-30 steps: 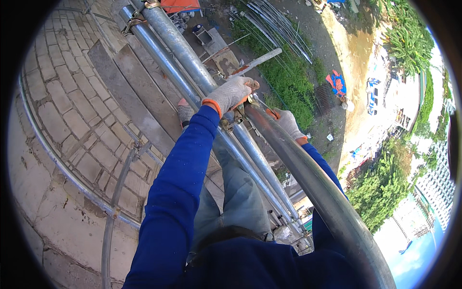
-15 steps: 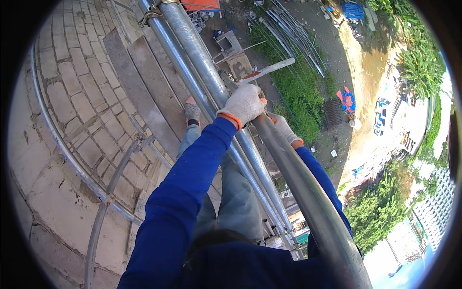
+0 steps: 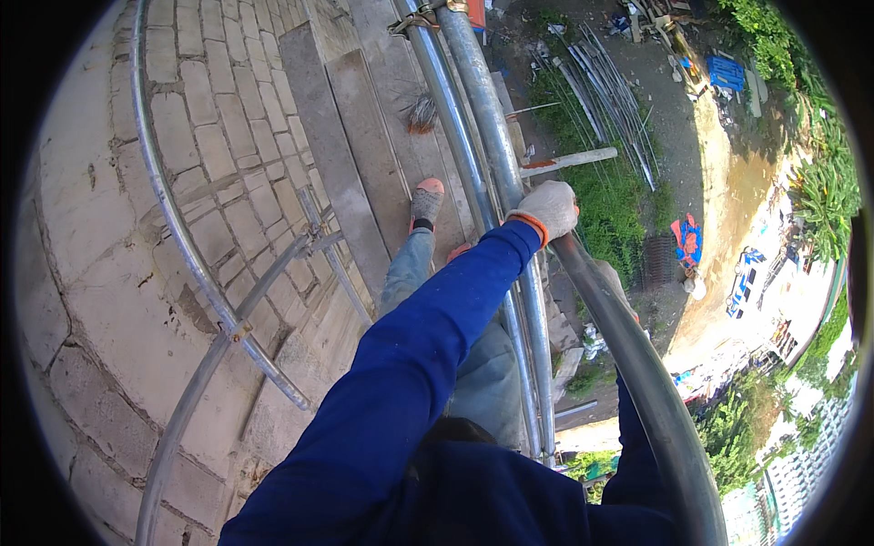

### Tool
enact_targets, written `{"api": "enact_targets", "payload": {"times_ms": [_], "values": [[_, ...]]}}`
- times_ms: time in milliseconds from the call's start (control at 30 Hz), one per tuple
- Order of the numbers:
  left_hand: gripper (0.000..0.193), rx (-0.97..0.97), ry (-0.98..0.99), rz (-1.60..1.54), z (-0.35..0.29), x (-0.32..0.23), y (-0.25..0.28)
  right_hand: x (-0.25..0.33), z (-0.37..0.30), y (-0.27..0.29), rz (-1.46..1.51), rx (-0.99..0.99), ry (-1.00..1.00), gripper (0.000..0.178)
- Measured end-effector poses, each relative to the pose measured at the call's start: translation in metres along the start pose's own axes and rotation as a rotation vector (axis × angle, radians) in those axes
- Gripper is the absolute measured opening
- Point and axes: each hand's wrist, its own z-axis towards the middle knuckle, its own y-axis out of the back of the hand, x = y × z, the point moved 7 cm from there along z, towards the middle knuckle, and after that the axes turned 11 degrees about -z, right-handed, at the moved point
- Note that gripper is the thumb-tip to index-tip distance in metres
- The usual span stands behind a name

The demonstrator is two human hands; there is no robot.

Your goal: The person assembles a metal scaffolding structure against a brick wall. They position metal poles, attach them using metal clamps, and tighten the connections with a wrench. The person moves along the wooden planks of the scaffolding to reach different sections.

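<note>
My left hand (image 3: 548,207), in a pale knit glove with an orange cuff, is closed around the upper end of a thick grey steel pipe (image 3: 672,414). The pipe slopes from there past my right side to the lower edge. Partly hidden behind it is my right hand (image 3: 614,280), also gloved, against the pipe a little below the left; its fingers are mostly out of sight. Just left of my left hand run two scaffold tubes, a shiny thinner one (image 3: 452,136) and a thicker dull one (image 3: 490,118), with a coupler (image 3: 419,20) near the top.
My foot (image 3: 426,202) stands on scaffold planks (image 3: 350,173), with a brush-like bundle (image 3: 421,116) farther along. At left is a block wall (image 3: 200,136) with a bent-looking tube (image 3: 187,246) before it. Far below on the right lie stacked pipes (image 3: 605,100), greenery and a blue-red heap (image 3: 687,241).
The view has swung left, so the scene sits farther right. My left hand has moved outward from the scaffold tubes with the pipe end. My right hand is now more hidden behind the pipe.
</note>
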Motion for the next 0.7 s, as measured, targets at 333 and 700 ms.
{"api": "enact_targets", "payload": {"times_ms": [333, 700], "values": [[0.055, 0.383, -0.342, -0.909, -0.146, -0.152, 0.024, -0.092, -0.028, -0.002, 0.379, -0.202, -0.206, 0.046], [0.036, 0.234, -0.842, -0.286, -0.243, -0.304, 0.043, -0.084, -0.142, -0.079, -0.012, -0.192, 0.226, 0.044]]}}
